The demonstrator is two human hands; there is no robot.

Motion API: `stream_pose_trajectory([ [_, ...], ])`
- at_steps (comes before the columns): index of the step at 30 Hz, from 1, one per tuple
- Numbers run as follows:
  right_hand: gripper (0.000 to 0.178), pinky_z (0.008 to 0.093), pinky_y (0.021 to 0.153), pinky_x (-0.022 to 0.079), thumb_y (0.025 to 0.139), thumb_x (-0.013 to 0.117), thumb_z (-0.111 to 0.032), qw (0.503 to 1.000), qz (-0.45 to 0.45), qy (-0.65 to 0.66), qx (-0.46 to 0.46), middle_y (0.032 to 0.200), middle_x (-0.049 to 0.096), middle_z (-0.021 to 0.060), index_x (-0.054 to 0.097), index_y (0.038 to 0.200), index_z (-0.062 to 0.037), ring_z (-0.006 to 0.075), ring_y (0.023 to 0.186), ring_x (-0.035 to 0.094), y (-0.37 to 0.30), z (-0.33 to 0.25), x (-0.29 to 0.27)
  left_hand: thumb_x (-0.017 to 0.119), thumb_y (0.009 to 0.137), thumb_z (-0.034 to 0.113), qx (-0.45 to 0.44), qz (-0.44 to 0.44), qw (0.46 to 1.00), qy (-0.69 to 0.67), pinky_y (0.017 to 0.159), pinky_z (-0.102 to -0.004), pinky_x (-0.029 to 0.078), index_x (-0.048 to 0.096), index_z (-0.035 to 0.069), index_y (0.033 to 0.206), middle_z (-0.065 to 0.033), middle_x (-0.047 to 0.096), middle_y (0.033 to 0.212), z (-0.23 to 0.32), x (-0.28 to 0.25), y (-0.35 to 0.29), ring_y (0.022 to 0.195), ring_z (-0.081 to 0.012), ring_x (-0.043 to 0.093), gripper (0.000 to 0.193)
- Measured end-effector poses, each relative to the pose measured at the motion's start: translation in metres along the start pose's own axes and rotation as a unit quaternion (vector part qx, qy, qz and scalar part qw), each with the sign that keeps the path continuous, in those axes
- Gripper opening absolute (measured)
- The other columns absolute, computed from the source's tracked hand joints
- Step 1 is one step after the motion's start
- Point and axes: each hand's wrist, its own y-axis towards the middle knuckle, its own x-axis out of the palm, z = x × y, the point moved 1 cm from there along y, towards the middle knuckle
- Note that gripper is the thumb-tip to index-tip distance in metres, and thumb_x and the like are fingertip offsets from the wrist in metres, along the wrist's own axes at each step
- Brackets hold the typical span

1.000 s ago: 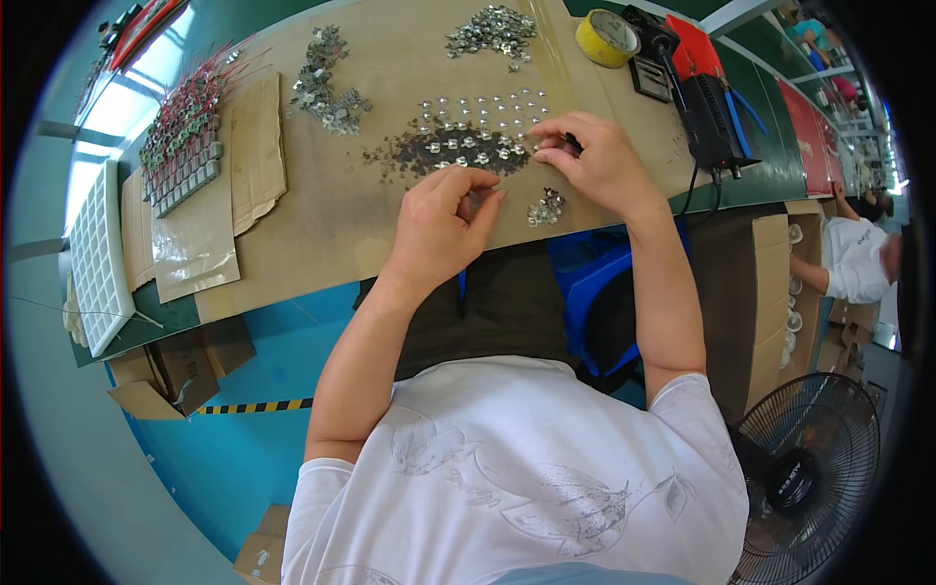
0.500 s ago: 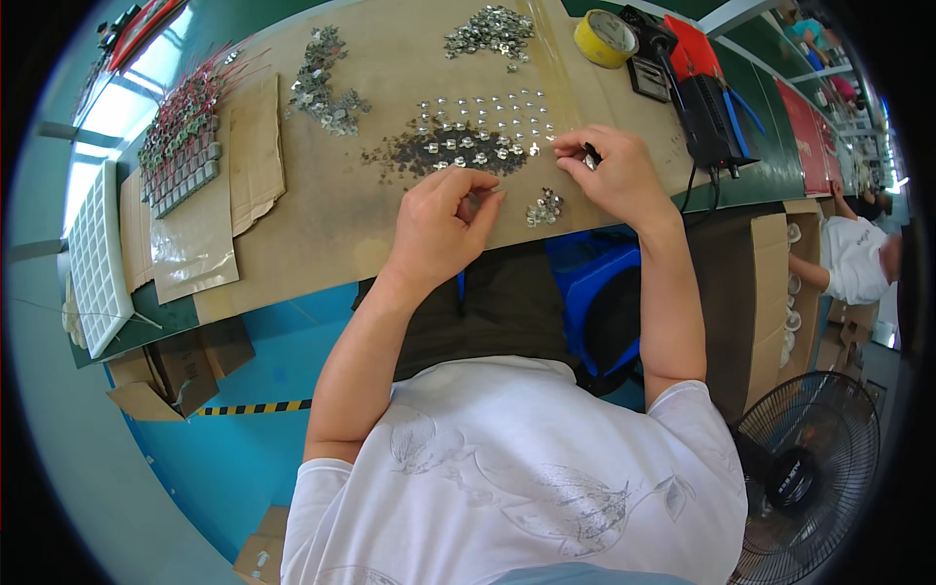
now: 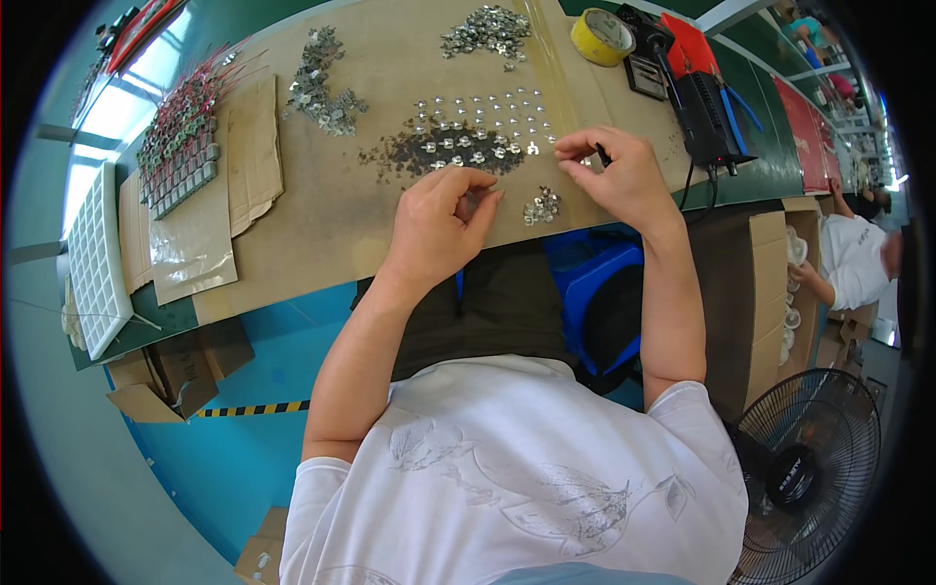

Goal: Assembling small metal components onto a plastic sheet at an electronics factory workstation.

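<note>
My left hand point(image 3: 437, 226) hovers over the near part of the brown board point(image 3: 336, 210). Its fingers are curled toward the thumb; whatever they hold, if anything, is hidden. To the right, my right hand point(image 3: 619, 175) has bent fingers around a small black thing point(image 3: 604, 154), too little of which shows to name. Between the hands lies a small heap of shiny metal pieces point(image 3: 542, 206). Just beyond are rows of small metal pieces point(image 3: 487, 122), the nearer ones over a patch of dark crumb-like bits point(image 3: 395, 156).
Larger heaps of metal pieces point(image 3: 485, 32) and flat metal bits point(image 3: 322, 83) lie farther back. Yellow tape point(image 3: 602, 37) and a black soldering station point(image 3: 712, 122) stand at right. Wired components point(image 3: 185, 161) and a white grid tray point(image 3: 97, 258) are left. A fan point(image 3: 804, 478) stands lower right; another person point(image 3: 853, 258) works beyond.
My right hand has shifted very slightly right, with its fingers still bent. The left hand has hardly moved. The other person's arm at the right has moved to the white items in the box.
</note>
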Motion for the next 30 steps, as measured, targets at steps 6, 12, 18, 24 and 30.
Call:
stream_pose_trajectory([
  [6,0.030,0.0355,0.078,0.062,0.088,0.077,0.000,0.998,-0.063,0.006,-0.030,0.094,0.079,0.0139,0.076,0.118,-0.0014,0.0244,0.082,0.078,0.002,-0.019,0.021,0.083,0.090,0.001,0.004,-0.021,0.999,-0.025,0.061,-0.0321,0.052,0.075,0.004,0.106,-0.0065,0.072,0.094,0.010,0.003,0.004,0.068,-0.0170,0.064,0.018],
  [12,0.054,0.0438,0.077,0.062,0.085,0.079,-0.001,0.992,-0.081,-0.043,-0.089,0.092,0.078,0.0138,0.067,0.138,-0.0085,0.0332,0.085,0.077,0.008,-0.026,0.031,0.080,0.088,0.000,0.043,-0.009,0.999,0.002,0.072,-0.0429,0.059,0.074,0.006,0.107,-0.0104,0.074,0.099,0.007,0.023,0.010,0.086,-0.0319,0.072,0.021],
  [18,0.063,0.0448,0.079,0.061,0.085,0.079,-0.001,0.992,-0.103,-0.024,-0.065,0.092,0.079,0.0120,0.063,0.145,-0.0109,0.0332,0.085,0.077,0.010,-0.026,0.028,0.079,0.088,-0.002,0.040,-0.010,0.999,0.006,0.075,-0.0451,0.059,0.074,0.006,0.107,-0.0105,0.074,0.095,0.002,0.027,0.012,0.088,-0.0342,0.072,0.021],
  [24,0.054,0.0317,0.068,0.056,0.088,0.083,-0.007,0.993,-0.089,0.071,-0.042,0.087,0.078,0.0045,0.070,0.140,-0.0085,0.0151,0.070,0.068,0.007,-0.003,0.023,0.079,0.087,-0.002,0.046,-0.015,0.998,0.029,0.075,-0.0448,0.059,0.073,0.005,0.106,-0.0111,0.074,0.093,0.004,0.025,0.010,0.088,-0.0336,0.073,0.022],
  [30,0.039,0.0260,0.063,0.047,0.090,0.082,-0.004,0.997,-0.036,0.053,-0.048,0.086,0.073,0.0011,0.078,0.128,-0.0026,0.0073,0.067,0.056,0.003,0.015,0.018,0.078,0.086,-0.003,0.035,-0.017,0.999,0.035,0.076,-0.0435,0.060,0.071,0.005,0.115,-0.0120,0.074,0.093,0.006,0.025,0.009,0.087,-0.0327,0.073,0.030],
])
